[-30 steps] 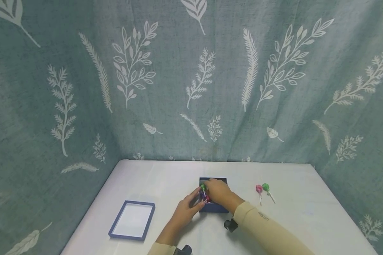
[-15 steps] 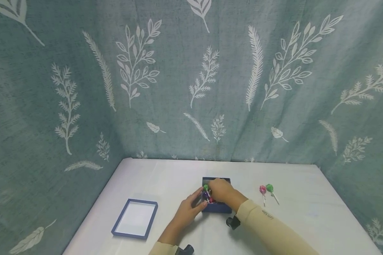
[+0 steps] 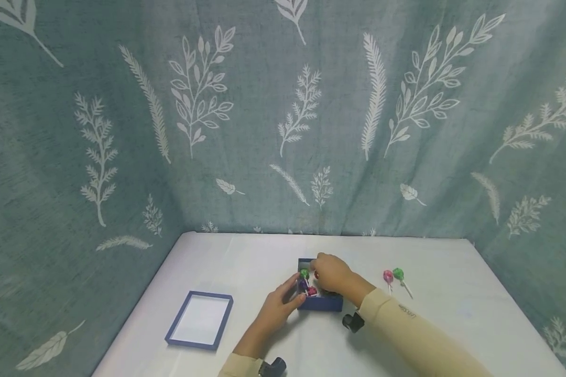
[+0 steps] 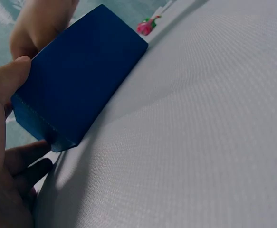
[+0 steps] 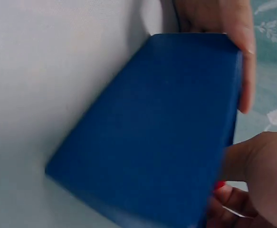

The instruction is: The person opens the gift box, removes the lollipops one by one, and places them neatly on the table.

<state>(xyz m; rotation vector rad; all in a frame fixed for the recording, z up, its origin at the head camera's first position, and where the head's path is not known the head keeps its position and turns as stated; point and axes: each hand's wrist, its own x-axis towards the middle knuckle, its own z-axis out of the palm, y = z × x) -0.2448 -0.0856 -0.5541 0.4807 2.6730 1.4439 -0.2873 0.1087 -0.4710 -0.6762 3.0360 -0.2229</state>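
Observation:
A dark blue open box (image 3: pixel 320 304) stands on the table, with green, purple and pink lollipops at its left side, among them a green lollipop (image 3: pixel 304 274) and a pink lollipop (image 3: pixel 312 291). My left hand (image 3: pixel 275 313) grips the box's near left corner, thumb at the rim and fingers along the left wall. Over the box's right part, my right hand (image 3: pixel 334 273) pinches a red lollipop (image 5: pixel 219 184); its white stick shows between the fingers in the right wrist view. The hand hides much of the box's inside.
A blue-rimmed box lid (image 3: pixel 199 320), white inside, lies at the left of the white table (image 3: pixel 245 256). To the right lie a loose pink lollipop (image 3: pixel 388 276) and a loose green lollipop (image 3: pixel 398 273). A leaf-patterned curtain (image 3: pixel 264 131) encloses the table's back and sides.
My right hand has risen slightly and shifted right within the box, and a red lollipop now shows at its fingers. The left hand keeps its place on the box; the camera view moved a little.

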